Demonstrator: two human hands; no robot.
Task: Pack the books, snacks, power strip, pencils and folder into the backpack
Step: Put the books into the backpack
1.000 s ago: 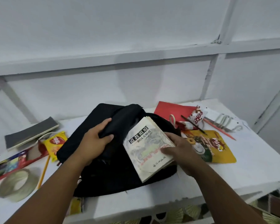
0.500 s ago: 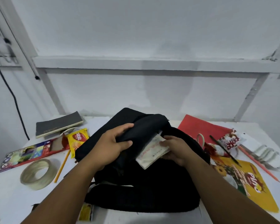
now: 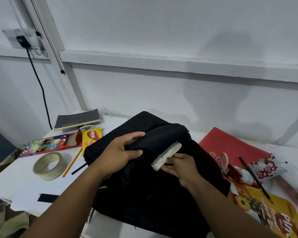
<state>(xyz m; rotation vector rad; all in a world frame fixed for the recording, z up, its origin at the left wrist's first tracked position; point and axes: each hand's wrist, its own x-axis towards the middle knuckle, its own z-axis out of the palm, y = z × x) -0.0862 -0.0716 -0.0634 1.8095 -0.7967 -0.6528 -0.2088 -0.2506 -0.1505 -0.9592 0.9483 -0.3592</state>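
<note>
A black backpack (image 3: 153, 194) lies on the white table. My left hand (image 3: 120, 155) grips and lifts its top flap. My right hand (image 3: 181, 166) holds a pale paperback book (image 3: 167, 154), which sits mostly inside the opening with only its page edge showing. A dark grey book (image 3: 77, 119) lies at the back left. A yellow wafer snack (image 3: 92, 138) and a coloured pencil box (image 3: 48, 145) lie left of the bag, with a yellow pencil (image 3: 72, 162) beside them. A red folder (image 3: 230, 148), a red-white snack pack (image 3: 265, 167) and a yellow snack bag (image 3: 272, 215) lie to the right.
A roll of clear tape (image 3: 49, 165) sits at the front left. A black pencil (image 3: 254, 177) and a pink pencil (image 3: 289, 193) lie across the snacks on the right. A black cable (image 3: 41, 90) hangs from a wall socket. The table's front edge (image 3: 21, 208) is close to me.
My right hand has turned the pale book edge-on and pushed it into the backpack opening, deeper than before. My left hand keeps the flap raised. My view has swung left.
</note>
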